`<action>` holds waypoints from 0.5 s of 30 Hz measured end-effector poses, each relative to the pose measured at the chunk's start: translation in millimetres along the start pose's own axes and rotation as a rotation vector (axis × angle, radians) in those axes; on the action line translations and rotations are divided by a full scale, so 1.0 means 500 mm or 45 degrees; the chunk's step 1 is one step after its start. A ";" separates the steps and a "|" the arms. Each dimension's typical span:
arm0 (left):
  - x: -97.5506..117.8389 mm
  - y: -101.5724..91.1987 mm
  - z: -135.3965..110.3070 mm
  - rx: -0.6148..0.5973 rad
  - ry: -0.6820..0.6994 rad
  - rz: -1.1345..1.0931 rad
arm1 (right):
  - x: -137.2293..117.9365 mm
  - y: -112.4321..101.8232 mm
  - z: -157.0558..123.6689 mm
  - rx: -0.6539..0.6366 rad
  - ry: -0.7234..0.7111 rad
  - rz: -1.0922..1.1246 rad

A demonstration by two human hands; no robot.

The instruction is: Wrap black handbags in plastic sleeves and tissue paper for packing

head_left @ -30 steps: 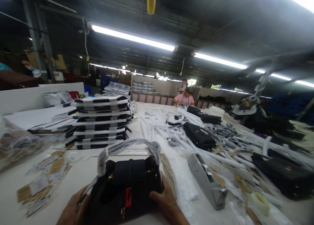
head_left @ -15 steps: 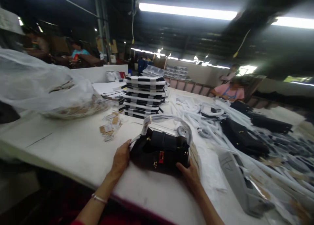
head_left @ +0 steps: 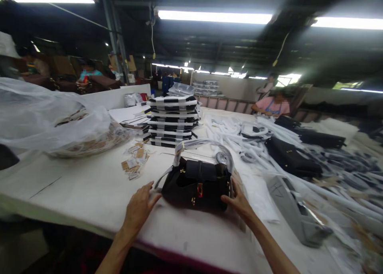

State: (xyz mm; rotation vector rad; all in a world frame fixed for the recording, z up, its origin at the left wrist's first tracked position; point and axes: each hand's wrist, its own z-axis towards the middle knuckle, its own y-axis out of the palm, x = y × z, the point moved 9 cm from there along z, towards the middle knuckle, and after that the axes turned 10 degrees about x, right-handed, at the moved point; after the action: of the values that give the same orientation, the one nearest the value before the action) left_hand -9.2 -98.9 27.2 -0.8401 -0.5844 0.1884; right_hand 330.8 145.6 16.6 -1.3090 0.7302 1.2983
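Observation:
A black handbag (head_left: 179, 192) with gold hardware and a red-and-gold clasp lies on the white table. Its handle (head_left: 206, 142), wrapped in clear plastic, arches up behind the flap. My left hand (head_left: 139, 206) is at the bag's left end, thumb and fingers apart, with a strap (head_left: 164, 177) running down to the fingertips. On the opposite end, my right hand (head_left: 237, 200) grips the bag, its thumb on the front and its fingers against the side.
Behind the bag rises a stack of wrapped black bags (head_left: 172, 120). Small tags (head_left: 134, 162) lie left of it, near a large clear plastic bag (head_left: 60, 118). A grey tape dispenser (head_left: 295, 210) and more black bags (head_left: 291, 158) are at right. A person (head_left: 273, 104) works across the table.
My left hand has drawn back slightly from the bag's left end, and its fingers have spread. My right hand has shifted a little up the bag's right side. The view has turned slightly.

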 end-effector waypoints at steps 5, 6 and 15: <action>0.014 0.035 0.056 -0.122 0.129 -0.416 | -0.043 0.014 0.019 -0.106 -0.015 0.117; 0.023 0.056 0.069 -0.224 0.103 -0.524 | -0.057 0.025 0.018 -0.166 -0.025 0.139; 0.080 0.133 0.123 -0.586 -0.113 -0.977 | -0.097 0.047 0.015 -0.075 0.079 0.316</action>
State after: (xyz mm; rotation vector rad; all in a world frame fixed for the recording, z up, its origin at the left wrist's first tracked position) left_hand -5.7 0.1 26.0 -0.9906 -1.0138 -0.6325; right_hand 296.7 135.2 57.4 -1.3417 0.9269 1.4914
